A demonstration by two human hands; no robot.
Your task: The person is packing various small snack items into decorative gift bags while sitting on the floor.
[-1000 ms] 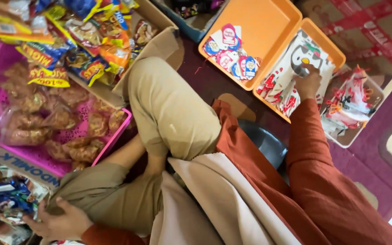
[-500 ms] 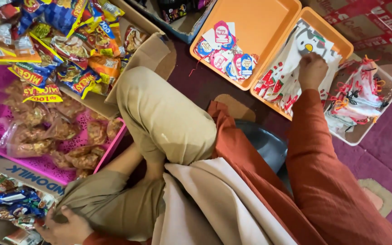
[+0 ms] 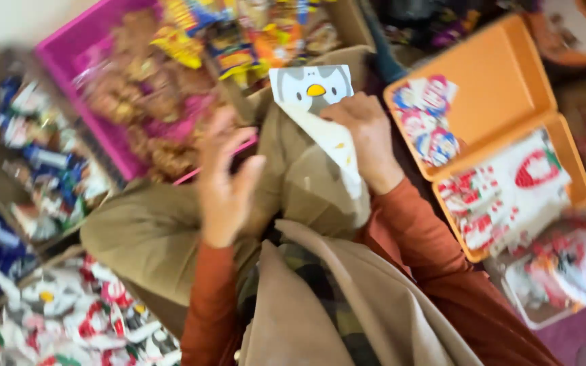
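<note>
Lying upright — penguin bag (image 3: 313, 91), head up

The single head-worn camera looks steeply down, close over the person's lap and the surrounding snack trays.

The whole view is smeared by motion, so the packets in the pink basket (image 3: 69, 74) and the wrappers along the left edge cannot be told apart. The right hand (image 3: 367, 135) covers the right edge of the penguin bag (image 3: 313, 91), and its thumb is hidden. The clear tub (image 3: 557, 285) of red and white packets is cut off by the right edge.
</note>
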